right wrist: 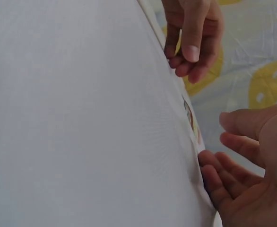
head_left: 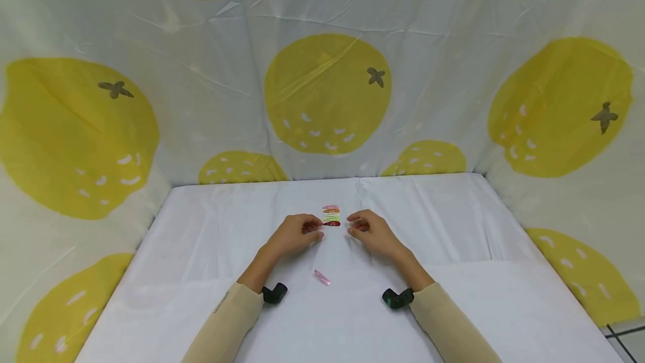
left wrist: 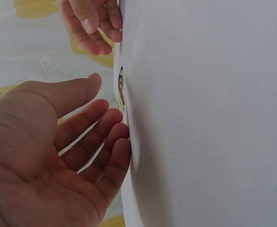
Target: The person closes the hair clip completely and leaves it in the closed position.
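Note:
Several snap hair clips lie in a neat column on the white cloth, with a pink clip [head_left: 330, 206] at the far end, an orange clip [head_left: 331, 210] below it, yellow-green clips [head_left: 331, 217] in the middle and a dark red clip [head_left: 331, 223] nearest. My left hand [head_left: 302, 229] is at the column's left side, fingers loosely bent, fingertips right by the dark red clip. On the other side my right hand [head_left: 372, 231] rests with thumb and fingers apart, holding nothing. A separate pink hair clip [head_left: 322, 278] lies slanted between my forearms.
White cloth [head_left: 428, 318] with folds covers the table. Behind it and at both sides hangs a curtain [head_left: 433, 88] printed with big yellow fruit. Black wrist cameras [head_left: 398, 298] sit on both wrists, below beige sleeves.

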The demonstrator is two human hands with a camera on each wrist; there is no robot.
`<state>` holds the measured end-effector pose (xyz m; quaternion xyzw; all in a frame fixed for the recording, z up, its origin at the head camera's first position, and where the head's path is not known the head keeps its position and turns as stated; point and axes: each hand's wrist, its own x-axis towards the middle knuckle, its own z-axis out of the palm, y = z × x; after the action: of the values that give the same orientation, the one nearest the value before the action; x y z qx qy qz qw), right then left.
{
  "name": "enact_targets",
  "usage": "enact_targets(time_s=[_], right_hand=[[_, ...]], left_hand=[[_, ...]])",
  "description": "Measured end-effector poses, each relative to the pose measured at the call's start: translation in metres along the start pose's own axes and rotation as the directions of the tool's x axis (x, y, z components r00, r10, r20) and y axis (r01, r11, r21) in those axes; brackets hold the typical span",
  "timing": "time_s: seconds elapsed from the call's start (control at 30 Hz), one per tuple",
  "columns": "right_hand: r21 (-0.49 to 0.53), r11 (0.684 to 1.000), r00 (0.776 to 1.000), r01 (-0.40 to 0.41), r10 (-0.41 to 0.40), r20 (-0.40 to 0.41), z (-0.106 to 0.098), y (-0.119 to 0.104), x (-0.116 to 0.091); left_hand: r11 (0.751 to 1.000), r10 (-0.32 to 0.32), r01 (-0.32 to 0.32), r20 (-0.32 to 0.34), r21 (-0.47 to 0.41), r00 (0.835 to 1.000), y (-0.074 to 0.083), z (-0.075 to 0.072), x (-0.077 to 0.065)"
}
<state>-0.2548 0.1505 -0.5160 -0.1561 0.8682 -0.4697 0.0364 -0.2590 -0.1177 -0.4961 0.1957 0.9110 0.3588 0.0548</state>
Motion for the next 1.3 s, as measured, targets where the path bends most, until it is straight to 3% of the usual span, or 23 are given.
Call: enact_targets(time_s=[0.23, 0.57, 0.8, 1.03, 1.3], right_hand=[[-0.005, 0.999, 0.999, 0.035, -0.035, 0.032, -0.005, 0.004, -0.007], [0.0, 0.996, 0.995, 0.086, -0.086, 0.045, -0.015, -0.002, -0.016], [-0.028, 0.992, 0.99, 0.12, -0.118, 0.074, -0.017, 0.001, -0.024], [-0.033, 0.985, 0.985, 0.17, -0.168, 0.043, -0.023, -0.005, -0.027], [-0.07, 0.987, 0.987, 0.145, -0.139, 0.081, -0.021, -0.007, -0.036]], left_hand=[[0.999, 0.033, -0.032, 0.014, -0.032, 0.999, -0.004, -0.005, -0.011], [0.993, 0.055, -0.059, -0.035, -0.099, 0.998, -0.006, -0.012, -0.022], [0.996, 0.062, -0.064, -0.042, -0.064, 0.997, -0.006, -0.014, -0.034], [0.995, 0.084, -0.087, -0.05, -0.054, 0.995, 0.0, -0.021, -0.041], [0.993, 0.106, -0.107, -0.026, -0.041, 0.994, 0.004, -0.021, -0.051]])
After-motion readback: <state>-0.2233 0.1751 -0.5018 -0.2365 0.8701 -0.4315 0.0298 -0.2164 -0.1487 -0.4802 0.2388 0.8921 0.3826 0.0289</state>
